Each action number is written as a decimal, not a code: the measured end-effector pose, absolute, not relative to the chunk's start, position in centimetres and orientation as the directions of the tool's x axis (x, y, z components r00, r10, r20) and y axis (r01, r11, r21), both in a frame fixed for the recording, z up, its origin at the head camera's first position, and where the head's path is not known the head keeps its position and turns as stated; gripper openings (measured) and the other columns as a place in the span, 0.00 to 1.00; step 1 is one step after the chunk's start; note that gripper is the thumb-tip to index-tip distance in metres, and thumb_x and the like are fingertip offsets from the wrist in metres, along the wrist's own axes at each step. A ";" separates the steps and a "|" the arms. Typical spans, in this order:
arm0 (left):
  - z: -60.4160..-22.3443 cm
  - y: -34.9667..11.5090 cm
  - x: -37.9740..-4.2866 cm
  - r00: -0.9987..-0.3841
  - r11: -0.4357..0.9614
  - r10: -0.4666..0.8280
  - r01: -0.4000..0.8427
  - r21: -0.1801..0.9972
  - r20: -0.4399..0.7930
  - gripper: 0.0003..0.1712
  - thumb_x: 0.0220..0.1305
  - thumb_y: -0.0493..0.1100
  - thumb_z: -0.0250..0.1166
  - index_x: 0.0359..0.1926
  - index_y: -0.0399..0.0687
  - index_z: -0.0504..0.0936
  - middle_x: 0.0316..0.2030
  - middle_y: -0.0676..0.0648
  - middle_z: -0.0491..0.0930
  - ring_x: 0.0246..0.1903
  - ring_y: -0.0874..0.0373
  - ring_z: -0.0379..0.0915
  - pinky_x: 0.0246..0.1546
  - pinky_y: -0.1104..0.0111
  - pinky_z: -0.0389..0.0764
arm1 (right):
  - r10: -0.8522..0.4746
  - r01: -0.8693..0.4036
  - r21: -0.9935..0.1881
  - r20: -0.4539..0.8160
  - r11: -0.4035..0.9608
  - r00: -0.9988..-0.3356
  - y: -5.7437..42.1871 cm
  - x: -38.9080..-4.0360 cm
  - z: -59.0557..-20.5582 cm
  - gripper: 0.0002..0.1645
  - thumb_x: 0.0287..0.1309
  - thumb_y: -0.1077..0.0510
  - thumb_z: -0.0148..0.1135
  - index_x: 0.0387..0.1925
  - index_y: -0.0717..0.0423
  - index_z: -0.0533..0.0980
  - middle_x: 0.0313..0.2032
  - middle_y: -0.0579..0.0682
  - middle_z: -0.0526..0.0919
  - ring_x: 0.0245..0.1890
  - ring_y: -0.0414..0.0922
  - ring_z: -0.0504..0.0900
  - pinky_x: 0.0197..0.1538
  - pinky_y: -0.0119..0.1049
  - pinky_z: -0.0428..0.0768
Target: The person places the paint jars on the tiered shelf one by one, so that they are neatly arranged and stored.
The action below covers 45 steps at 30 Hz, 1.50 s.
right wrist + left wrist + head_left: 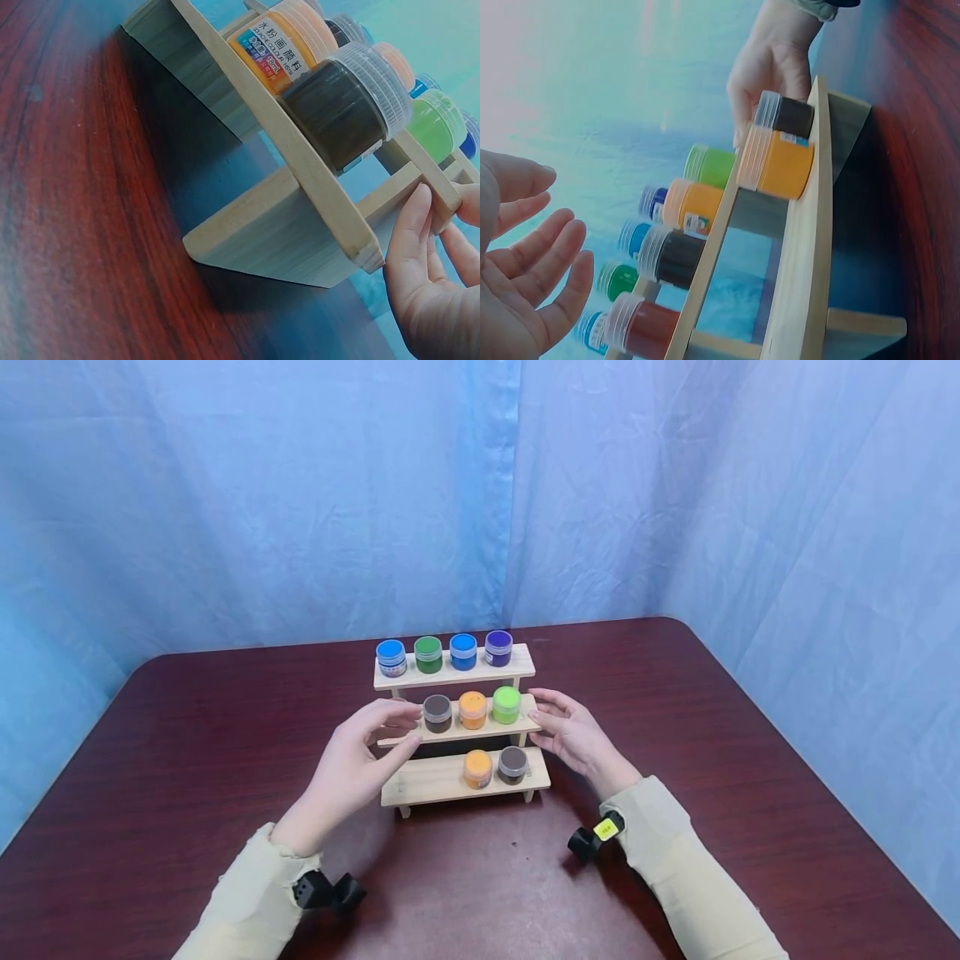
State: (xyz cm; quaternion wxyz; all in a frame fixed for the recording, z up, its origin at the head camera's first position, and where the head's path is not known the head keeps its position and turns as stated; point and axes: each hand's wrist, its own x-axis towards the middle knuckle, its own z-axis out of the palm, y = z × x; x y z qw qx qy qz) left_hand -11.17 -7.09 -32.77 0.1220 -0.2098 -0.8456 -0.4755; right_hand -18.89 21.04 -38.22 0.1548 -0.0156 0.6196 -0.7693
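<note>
A three-tier wooden stand (pixel 435 785) holds small paint jars with clear lids. My left hand (pixel 348 760) is at the left end of the middle tier, its fingers loosely bent and apart from the jars. Near it in the left wrist view is a reddish-brown jar (pixel 652 328), which the hand hides in the head view. My right hand (pixel 573 732) grips the right end of the middle tier between thumb and fingers. Beside it is a light green jar (pixel 506 706), then an orange jar (pixel 472 711) and a dark brown jar (pixel 437 714).
The top tier carries a light blue jar (pixel 392 658), a green jar (pixel 428 655), a blue jar (pixel 463 652) and a purple jar (pixel 498 648). On the bottom tier are an orange jar (pixel 477 769) and a dark jar (pixel 513 765). Blue curtains (pixel 300 502) hang behind the dark red table (pixel 465 877).
</note>
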 end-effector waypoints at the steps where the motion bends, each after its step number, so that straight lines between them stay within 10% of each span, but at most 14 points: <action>1: -32.8 -7.3 -11.2 -0.882 0.458 0.230 0.471 0.753 0.411 0.17 0.60 0.35 0.64 0.52 0.42 0.79 0.44 0.44 0.80 0.43 0.55 0.79 0.45 0.59 0.82 | -0.256 0.221 -0.958 -0.170 -0.183 -0.952 21.0 -18.9 -38.2 0.32 0.66 0.69 0.45 0.69 0.66 0.51 0.38 0.41 0.75 0.32 0.34 0.78 0.36 0.27 0.78; 12: -32.5 -9.1 -11.3 -0.874 0.524 0.155 0.468 0.712 0.460 0.17 0.60 0.35 0.65 0.51 0.46 0.79 0.44 0.51 0.80 0.42 0.63 0.77 0.43 0.70 0.81 | -0.251 0.222 -0.958 -0.174 -0.180 -0.952 21.1 -19.0 -38.1 0.32 0.66 0.69 0.45 0.69 0.66 0.51 0.39 0.42 0.75 0.33 0.34 0.78 0.36 0.27 0.78; 24: -33.3 -11.0 -11.6 -0.875 0.580 0.092 0.434 0.689 0.475 0.20 0.57 0.30 0.65 0.52 0.37 0.77 0.48 0.42 0.77 0.45 0.50 0.76 0.46 0.87 0.72 | -0.256 0.229 -0.954 -0.176 -0.195 -0.951 21.1 -18.9 -38.2 0.31 0.67 0.69 0.45 0.69 0.64 0.53 0.38 0.42 0.75 0.32 0.34 0.78 0.36 0.26 0.78; 33: -34.5 -11.8 -12.2 -0.920 0.584 0.078 0.355 0.730 0.385 0.22 0.58 0.32 0.66 0.55 0.36 0.75 0.52 0.38 0.72 0.50 0.43 0.73 0.52 0.51 0.77 | -0.253 0.227 -0.954 -0.175 -0.196 -0.951 21.1 -18.9 -38.3 0.30 0.66 0.68 0.45 0.69 0.64 0.53 0.38 0.43 0.75 0.32 0.34 0.79 0.36 0.26 0.78; 45: -36.1 -12.6 -13.2 -0.978 0.665 0.065 0.191 0.722 0.199 0.29 0.60 0.38 0.65 0.62 0.38 0.70 0.60 0.33 0.62 0.58 0.38 0.63 0.58 0.46 0.71 | -0.263 0.222 -0.953 -0.165 -0.207 -0.951 21.1 -18.9 -38.3 0.30 0.66 0.69 0.45 0.68 0.64 0.53 0.38 0.42 0.75 0.32 0.34 0.78 0.36 0.26 0.79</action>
